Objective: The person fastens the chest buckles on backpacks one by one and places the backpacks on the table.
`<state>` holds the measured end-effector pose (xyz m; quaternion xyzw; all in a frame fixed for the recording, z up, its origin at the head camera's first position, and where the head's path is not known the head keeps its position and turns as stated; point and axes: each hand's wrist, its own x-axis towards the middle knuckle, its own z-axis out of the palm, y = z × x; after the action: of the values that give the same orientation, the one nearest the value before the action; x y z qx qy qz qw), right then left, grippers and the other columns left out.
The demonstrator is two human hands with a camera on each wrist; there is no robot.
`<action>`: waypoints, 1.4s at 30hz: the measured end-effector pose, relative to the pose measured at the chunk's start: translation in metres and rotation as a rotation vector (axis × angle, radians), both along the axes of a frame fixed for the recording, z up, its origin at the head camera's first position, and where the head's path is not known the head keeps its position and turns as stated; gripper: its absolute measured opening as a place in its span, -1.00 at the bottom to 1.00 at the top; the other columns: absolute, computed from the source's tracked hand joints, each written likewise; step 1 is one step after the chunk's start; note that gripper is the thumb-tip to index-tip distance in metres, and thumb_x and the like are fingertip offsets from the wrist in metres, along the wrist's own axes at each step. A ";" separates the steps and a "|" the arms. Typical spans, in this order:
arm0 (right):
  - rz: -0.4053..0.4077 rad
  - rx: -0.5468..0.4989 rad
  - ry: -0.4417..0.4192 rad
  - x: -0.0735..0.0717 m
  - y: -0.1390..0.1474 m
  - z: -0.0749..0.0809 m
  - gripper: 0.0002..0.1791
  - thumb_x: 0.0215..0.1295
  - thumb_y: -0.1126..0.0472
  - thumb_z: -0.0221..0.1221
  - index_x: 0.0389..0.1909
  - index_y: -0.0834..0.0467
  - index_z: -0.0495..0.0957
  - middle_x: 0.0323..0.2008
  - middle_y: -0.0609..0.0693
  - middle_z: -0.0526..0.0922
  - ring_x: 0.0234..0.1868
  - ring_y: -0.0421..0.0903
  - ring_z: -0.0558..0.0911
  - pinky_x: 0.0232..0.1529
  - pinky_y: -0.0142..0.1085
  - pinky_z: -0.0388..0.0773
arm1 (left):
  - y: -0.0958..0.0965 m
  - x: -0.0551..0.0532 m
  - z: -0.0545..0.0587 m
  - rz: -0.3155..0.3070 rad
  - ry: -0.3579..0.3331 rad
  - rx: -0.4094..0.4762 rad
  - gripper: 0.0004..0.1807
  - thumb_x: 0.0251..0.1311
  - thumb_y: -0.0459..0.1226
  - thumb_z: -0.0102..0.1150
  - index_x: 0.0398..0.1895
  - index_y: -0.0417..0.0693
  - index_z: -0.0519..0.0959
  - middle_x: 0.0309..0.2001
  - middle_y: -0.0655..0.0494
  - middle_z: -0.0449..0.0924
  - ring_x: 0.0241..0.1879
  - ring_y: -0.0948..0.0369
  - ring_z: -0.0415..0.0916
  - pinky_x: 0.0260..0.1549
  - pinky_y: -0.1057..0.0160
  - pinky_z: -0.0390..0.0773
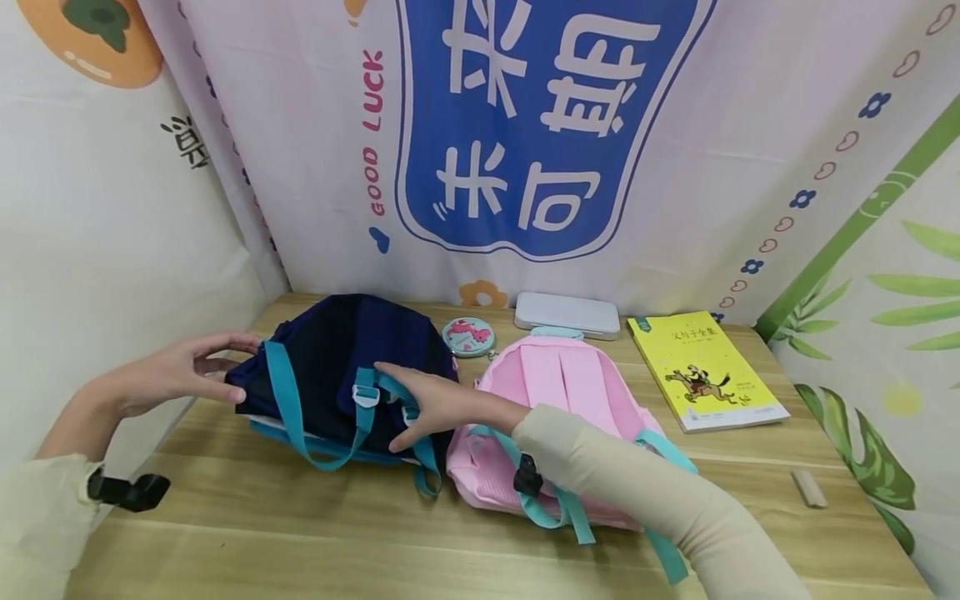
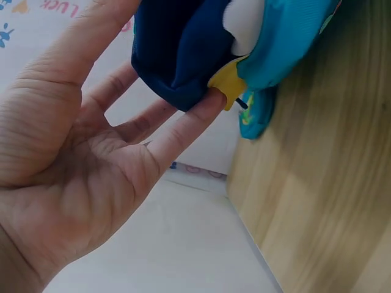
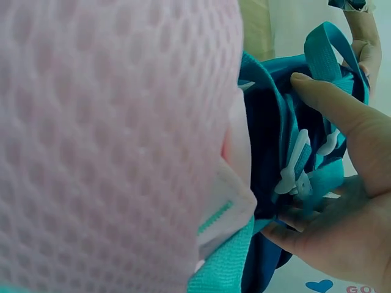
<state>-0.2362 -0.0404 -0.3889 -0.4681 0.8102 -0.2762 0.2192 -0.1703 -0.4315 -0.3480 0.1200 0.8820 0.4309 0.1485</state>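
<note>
From my remote post, I judge the loose teal straps (image 1: 287, 392) to be the main hazard: a finger threading a loop by the white buckles (image 1: 366, 397) could tug the navy backpack (image 1: 322, 346) askew. My left hand (image 1: 180, 372) has only fingertips at the bag's left edge, so a quick lift might slip there and tip the load. My right forearm crosses over the pink backpack (image 1: 517, 383), close beside at centre; a low sweep could drag it along.

Both hands are spread and clasp nothing plainly: the left touches the bag's corner, while the right hand (image 1: 435, 404) fans over the buckles, though I cannot tell whether its fingertips hook a strap.

The navy bag lies left of centre in the head view, strap side up on the wooden table (image 1: 262, 533), dark and slightly rumpled. The left-wrist view shows white, yellow and teal patches along its underside.
</note>
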 end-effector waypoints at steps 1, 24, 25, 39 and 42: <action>0.004 0.007 0.005 0.000 0.000 0.000 0.25 0.16 -0.01 0.48 0.66 0.00 -0.19 0.65 -0.02 -0.01 0.63 -0.07 0.07 0.58 -0.15 0.11 | -0.001 0.001 -0.002 0.003 -0.006 -0.002 -0.27 0.29 -0.38 0.30 0.48 -0.14 0.22 0.22 0.61 0.30 0.10 0.71 0.38 -0.07 0.42 0.57; 0.015 0.156 0.078 0.006 0.009 -0.002 0.19 0.12 0.04 0.51 0.63 0.13 -0.04 0.61 0.06 0.10 0.62 -0.04 0.11 0.57 -0.22 0.14 | -0.016 0.011 -0.048 -0.063 -0.175 0.074 -0.25 0.26 -0.39 0.29 0.47 -0.09 0.17 0.28 0.49 0.21 0.11 0.46 0.53 -0.08 0.16 0.65; 0.011 0.164 0.084 0.005 0.010 -0.002 0.19 0.11 0.03 0.52 0.63 0.13 -0.03 0.61 0.07 0.10 0.62 -0.04 0.11 0.57 -0.21 0.14 | -0.016 0.012 -0.050 -0.062 -0.177 0.079 -0.24 0.26 -0.39 0.29 0.47 -0.10 0.17 0.34 0.36 0.20 0.10 0.48 0.53 -0.09 0.15 0.66; -0.007 0.280 0.142 0.001 0.014 -0.001 0.12 0.14 -0.08 0.48 0.61 0.08 0.07 0.64 0.07 0.02 0.63 -0.01 0.09 0.56 -0.11 0.18 | -0.009 -0.002 -0.069 -0.051 -0.212 0.043 -0.13 0.18 -0.34 0.40 0.45 -0.27 0.08 0.47 -0.52 -0.05 0.34 -0.40 0.33 -0.06 0.20 0.64; -0.003 0.289 0.135 -0.002 0.013 -0.001 0.11 0.14 -0.08 0.48 0.61 0.09 0.07 0.64 0.07 0.03 0.63 -0.01 0.09 0.57 -0.12 0.16 | -0.008 -0.005 -0.071 -0.043 -0.222 0.049 -0.14 0.18 -0.35 0.40 0.43 -0.28 0.08 0.46 -0.52 -0.03 0.33 -0.34 0.37 -0.06 0.20 0.64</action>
<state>-0.2383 -0.0279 -0.3895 -0.4480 0.8552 -0.1251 0.2287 -0.1757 -0.4395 -0.4190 0.0940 0.8465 0.4598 0.2516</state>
